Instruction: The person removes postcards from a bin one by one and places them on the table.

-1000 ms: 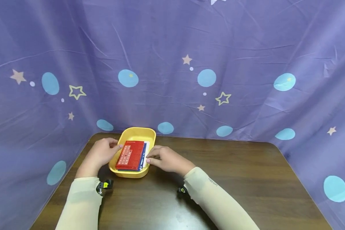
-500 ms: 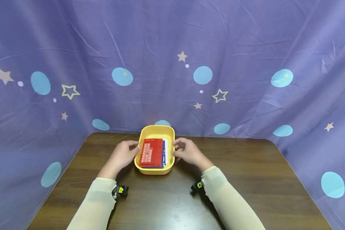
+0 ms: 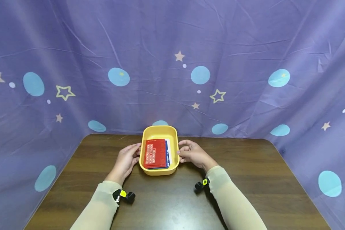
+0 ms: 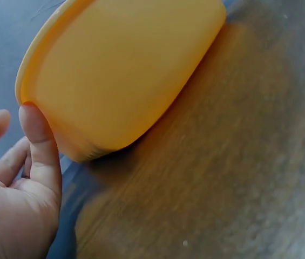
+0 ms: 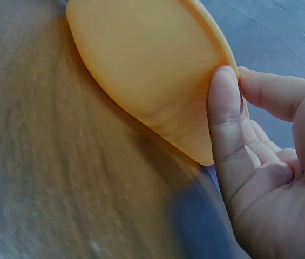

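A yellow plastic tray (image 3: 160, 131) stands on the table near its back edge, between my hands. In it lies a red card or thin booklet (image 3: 160, 156) with white printing, stacked over blue (image 3: 168, 156) and white (image 3: 169, 145) pieces. At the tray's left side is my left hand (image 3: 126, 161). One of its digits touches the outer wall, and another stands apart from the rim in the left wrist view. My right hand (image 3: 194, 155) pinches the right rim between thumb and finger, as the right wrist view (image 5: 271, 199) of that hand shows.
The brown wooden table (image 3: 172, 204) spreads around the tray. Behind it and along both sides hangs a purple curtain (image 3: 149, 64) with stars and blue spots. Each wrist bears a small black device (image 3: 202, 184) at the sleeve's end.
Both hands and the tray have moved right along the table, most of it in the first half second. My left thumb has come off the left rim.
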